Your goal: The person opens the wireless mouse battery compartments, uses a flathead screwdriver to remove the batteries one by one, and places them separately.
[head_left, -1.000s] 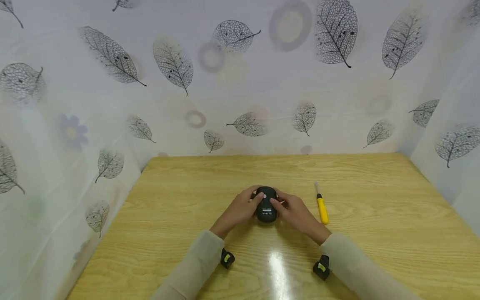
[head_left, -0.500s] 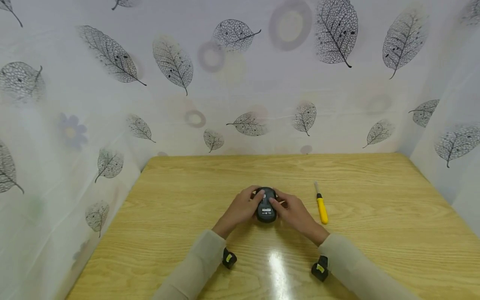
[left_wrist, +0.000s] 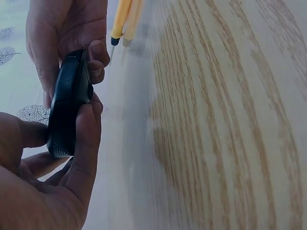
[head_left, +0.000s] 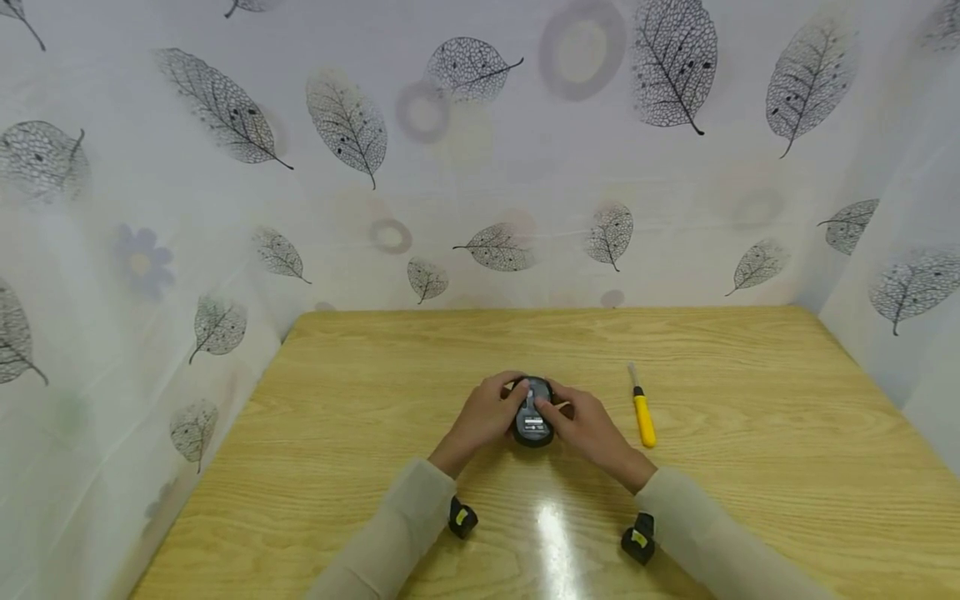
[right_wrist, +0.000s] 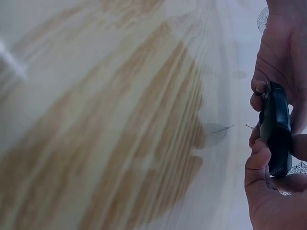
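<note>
A black computer mouse (head_left: 534, 431) is held underside up over the middle of the table, its label and a small round spot facing the head camera. My left hand (head_left: 477, 419) grips its left side, thumb on the underside. From the right, my right hand (head_left: 594, 431) holds the opposite side, its thumb also pressing the underside. In the left wrist view the mouse (left_wrist: 69, 103) appears edge-on between the fingers of both hands. The right wrist view likewise shows the mouse (right_wrist: 279, 132) from its side, clear of the tabletop.
A screwdriver (head_left: 645, 421) with a yellow handle lies on the wooden table (head_left: 360, 375), to the right of the hands. Black wrist cameras (head_left: 463, 520) hang below both sleeves. A leaf-patterned curtain (head_left: 517, 175) borders the table at the back and sides.
The mouse has tilted slightly, so its underside looks lighter and its label shows more clearly. The right thumb has shifted a little to the left; both hands keep their grip.
</note>
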`<state>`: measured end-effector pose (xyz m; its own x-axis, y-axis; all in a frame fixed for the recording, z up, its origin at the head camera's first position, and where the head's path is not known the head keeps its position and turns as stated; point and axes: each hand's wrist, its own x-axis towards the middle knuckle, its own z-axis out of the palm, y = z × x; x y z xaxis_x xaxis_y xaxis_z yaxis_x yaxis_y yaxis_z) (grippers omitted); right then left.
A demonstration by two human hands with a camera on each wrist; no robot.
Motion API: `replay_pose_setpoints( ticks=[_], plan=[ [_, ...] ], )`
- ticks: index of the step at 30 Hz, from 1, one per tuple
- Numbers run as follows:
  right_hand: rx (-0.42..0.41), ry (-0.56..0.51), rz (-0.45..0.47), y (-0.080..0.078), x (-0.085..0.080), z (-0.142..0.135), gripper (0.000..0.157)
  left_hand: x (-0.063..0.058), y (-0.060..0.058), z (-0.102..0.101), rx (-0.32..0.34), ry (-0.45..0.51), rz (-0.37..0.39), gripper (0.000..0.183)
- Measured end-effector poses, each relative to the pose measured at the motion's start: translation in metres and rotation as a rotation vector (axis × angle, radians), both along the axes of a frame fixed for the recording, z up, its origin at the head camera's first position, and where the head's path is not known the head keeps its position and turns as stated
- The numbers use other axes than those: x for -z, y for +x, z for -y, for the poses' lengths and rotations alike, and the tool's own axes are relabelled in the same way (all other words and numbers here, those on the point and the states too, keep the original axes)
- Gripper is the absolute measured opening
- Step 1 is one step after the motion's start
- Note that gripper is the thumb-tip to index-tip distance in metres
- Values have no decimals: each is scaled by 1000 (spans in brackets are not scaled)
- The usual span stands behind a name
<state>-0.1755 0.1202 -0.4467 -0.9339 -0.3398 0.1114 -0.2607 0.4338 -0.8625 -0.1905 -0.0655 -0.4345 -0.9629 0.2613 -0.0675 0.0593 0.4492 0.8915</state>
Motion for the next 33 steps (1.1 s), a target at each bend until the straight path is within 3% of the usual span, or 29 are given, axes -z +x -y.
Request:
replay_pose_setpoints(
  ticks=[7,33],
  plan=[
    [-11,-7,9,0,1,0,53,1,1,1,-20,-25,-29,37],
    [-3,1,33,0,1,1,55,4,0,3,-39,15,6,39]
  ],
)
